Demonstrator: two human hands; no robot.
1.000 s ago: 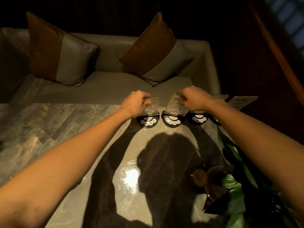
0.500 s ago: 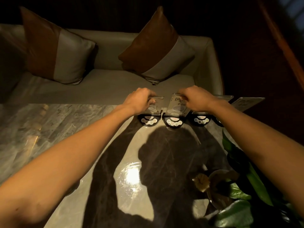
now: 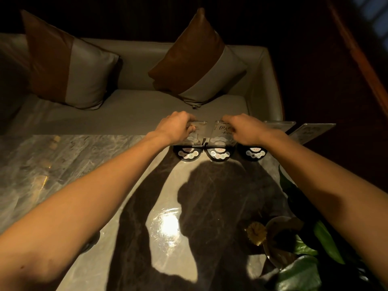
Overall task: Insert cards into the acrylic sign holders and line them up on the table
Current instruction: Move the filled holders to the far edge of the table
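Several clear acrylic sign holders on black half-round bases stand in a row along the far edge of the marble table (image 3: 63, 164). My left hand (image 3: 175, 126) grips the top of the leftmost holder (image 3: 196, 136). My right hand (image 3: 244, 128) grips the top of the second holder (image 3: 221, 135), which shows a printed card. These two bases touch side by side. A third holder (image 3: 280, 124) stands to the right on its base (image 3: 254, 153), and a fourth holder (image 3: 311, 132) leans at the table's far right corner.
A grey sofa (image 3: 136, 106) with two brown-and-grey cushions (image 3: 65, 66) sits just behind the table. A potted plant with green leaves (image 3: 304, 244) and a dried flower (image 3: 257, 233) crowds the near right corner. A bright lamp reflection (image 3: 168, 226) lies mid-table.
The left holder has slid right until its base meets the second one. Both hands stay on the holder tops.
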